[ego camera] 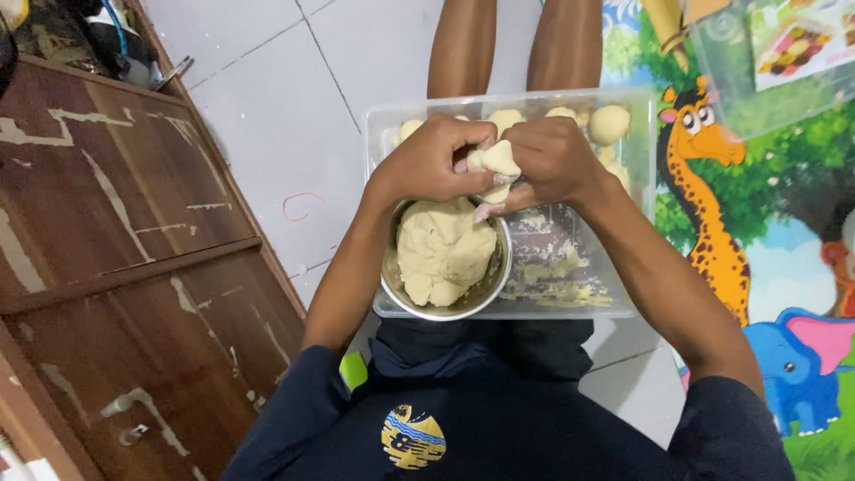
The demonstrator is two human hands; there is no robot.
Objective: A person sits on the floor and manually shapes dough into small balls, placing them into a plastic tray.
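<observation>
left hand: clamped on dough piece | right hand: pinching same piece from other side | piece: above metal bowl of dough lump | bowl: inside clear plastic tray on floor, dough balls along far edge

Floor's plain pale grey tile with thin grout lines, pretty evenly lit, no hard shadows. Whole left side is a dark brown wooden cabinet, super worn, finish scraped off in pale streaks and patches. On the right there's a bright kids' play mat lying on the tiles: cartoon giraffe, blue elephant nearer, green trees.
</observation>
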